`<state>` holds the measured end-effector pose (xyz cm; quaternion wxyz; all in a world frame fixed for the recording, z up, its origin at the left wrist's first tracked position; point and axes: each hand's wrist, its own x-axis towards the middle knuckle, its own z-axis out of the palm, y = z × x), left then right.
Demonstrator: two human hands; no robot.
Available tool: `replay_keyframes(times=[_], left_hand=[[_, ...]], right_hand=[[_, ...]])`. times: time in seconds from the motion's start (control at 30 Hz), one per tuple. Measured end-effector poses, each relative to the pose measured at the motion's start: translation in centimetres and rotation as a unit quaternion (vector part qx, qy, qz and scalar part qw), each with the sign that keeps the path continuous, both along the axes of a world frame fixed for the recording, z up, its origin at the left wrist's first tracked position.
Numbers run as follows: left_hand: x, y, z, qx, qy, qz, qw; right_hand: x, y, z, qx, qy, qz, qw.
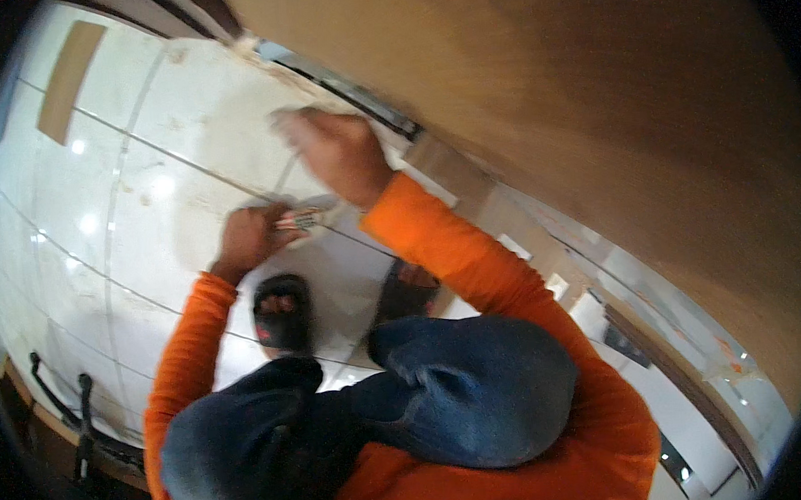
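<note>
My left hand [248, 240] is low over the tiled floor, closed around a small multicoloured printed object [299, 220], perhaps a little packet. Only the end of it sticks out past my fingers, so its kind is unclear. My right hand [346, 153] is raised further ahead and to the right, beside the lower edge of a large brown wooden panel [537, 89]. Motion smears its fingers, and whether they hold anything does not show. Both forearms are in orange sleeves, reaching past my bent knees.
White tiles [163, 208] cover the floor, with a brown flat strip [67, 82] lying at the far left. A dark metal strip [365, 100] runs along the panel's lower edge. Several offcuts and pale pieces lie at the right. Black chair-base legs [83, 420] stand lower left. My sandalled foot [282, 312] is below my hands.
</note>
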<state>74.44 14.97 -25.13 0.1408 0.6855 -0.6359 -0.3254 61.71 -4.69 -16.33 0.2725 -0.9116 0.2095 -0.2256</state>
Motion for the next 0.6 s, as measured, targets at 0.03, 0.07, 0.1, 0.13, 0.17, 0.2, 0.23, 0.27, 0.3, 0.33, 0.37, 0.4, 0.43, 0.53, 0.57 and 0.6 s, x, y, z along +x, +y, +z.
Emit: replay_keyframes(times=[0.03,0.07,0.1,0.13,0.17,0.2,0.23,0.27,0.3,0.33,0.37,0.4,0.43,0.53,0.57,0.6], left_hand=[[0.0,-0.8,0.7,0.01,0.028,0.005,1.0],[-0.1,-0.3,1.6,0.034,0.056,0.014,0.998],[0.1,0.5,1.8,0.072,0.039,0.014,0.997],[0.2,0.8,2.0,0.1,0.025,0.014,0.995],[0.6,1.2,2.1,0.079,0.026,0.006,0.996],[0.7,1.3,2.1,0.066,0.024,0.019,0.997],[0.3,0.9,2.0,0.05,0.027,0.031,0.998],[-0.1,0.8,1.6,0.039,0.023,0.048,0.998],[-1.0,0.3,1.2,-0.023,0.028,0.092,0.995],[-1.0,0.1,1.0,0.001,0.011,0.079,0.997],[-0.8,0.1,1.4,0.017,0.026,0.076,0.997],[-0.5,-0.2,1.7,0.03,0.043,0.072,0.996],[-0.5,-0.5,2.1,0.062,0.038,0.049,0.996],[0.6,0.6,1.5,0.037,0.041,0.037,0.998],[0.3,0.4,1.5,0.03,0.044,0.04,0.998],[0.2,0.3,1.4,0.024,0.047,0.044,0.998]], right_hand=[[0.0,-1.4,0.2,0.011,-0.011,-0.06,0.998],[-1.0,-2.1,-0.1,0.037,-0.019,-0.116,0.992],[-2.0,-2.4,0.5,0.068,-0.034,-0.125,0.989],[-3.4,-2.7,0.5,0.07,-0.034,-0.13,0.988],[-5.5,-2.0,-0.3,0.073,-0.026,-0.138,0.987],[-7.8,-1.2,-1.3,0.169,-0.017,-0.209,0.963],[-10.3,-0.8,-2.4,0.258,-0.007,-0.279,0.925],[-12.1,-0.3,-4.2,0.242,-0.006,-0.308,0.92],[-14.6,-0.5,-5.5,0.224,-0.002,-0.34,0.913],[-16.6,-0.2,-6.6,0.213,0.002,-0.374,0.902],[-17.3,0.0,-7.5,0.253,-0.04,-0.377,0.89],[-17.8,-0.1,-8.0,0.259,-0.032,-0.372,0.891],[-18.4,-0.2,-8.4,0.266,-0.025,-0.366,0.891],[-17.4,0.0,-8.3,0.257,0.006,-0.333,0.907],[-17.5,-0.5,-8.4,0.261,0.011,-0.329,0.908],[-17.6,-0.9,-8.4,0.264,0.016,-0.324,0.908]])
